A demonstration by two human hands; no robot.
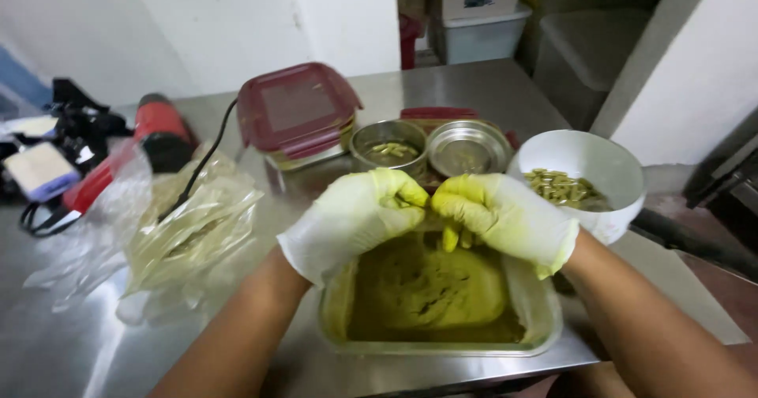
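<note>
- Looking down from a head-worn camera, two bare forearms are seen reaching over a brushed stainless-steel table (71,343).
- Both hands are covered by thin white gloves stained yellow-green.
- The left hand (355,220) and the right hand (501,216) are brought together, fingertips touching, just above the far edge of a clear rectangular container (537,319).
- The fingers of both hands are pinched together at the meeting point; something small seems to be clamped between them, but what it is cannot be told.
- The container is filled with olive-green powder (430,287), and it is placed at the near edge of the table, directly under the hands.
- A round white bowl (608,165) holding yellow-green capsules (564,189) is set to the right, just beside the right wrist.
- A small round steel tin (387,149) with a few capsules inside is seen behind the hands, and a flat round steel lid (467,149) is laid next to it.
- A square glass container with a dark red lid (296,110) is placed further back, to the left of the tin.
- Crumpled clear plastic bags (185,232) are spread on the left of the table.
- A red and black corded power tool (154,133) is laid behind the bags, near the white wall.
- Stacked storage boxes (474,11) are visible in the background on the floor.
</note>
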